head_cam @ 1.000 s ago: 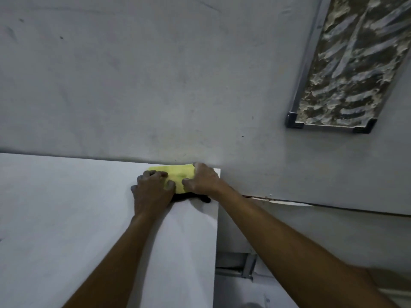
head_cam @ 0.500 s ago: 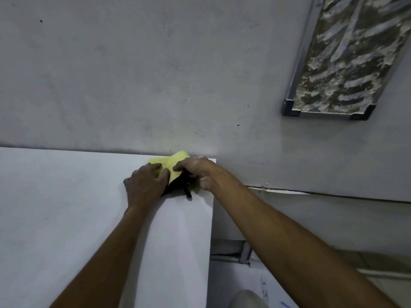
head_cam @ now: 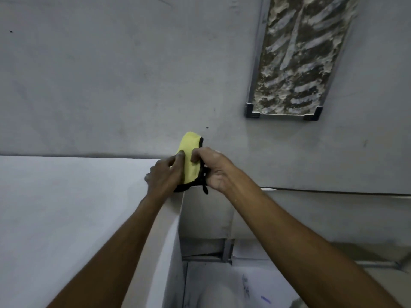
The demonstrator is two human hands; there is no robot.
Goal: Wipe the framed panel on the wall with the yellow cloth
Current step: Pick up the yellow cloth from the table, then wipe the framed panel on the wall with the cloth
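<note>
Both hands, left hand [head_cam: 165, 174] and right hand [head_cam: 212, 168], gripped the yellow cloth [head_cam: 189, 158] at the white surface's [head_cam: 66, 207] far right corner; wiping hadn't begun, so the cloth likely needed carrying up-right to the framed panel [head_cam: 298, 58]

Cloth [head_cam: 189, 158]: yellow, black-edged, bunched upright, well below-left of panel [head_cam: 298, 56]. Panel: tall, metal-framed, rough mottled surface with pale streaks, mounted flat on the wall.
</note>
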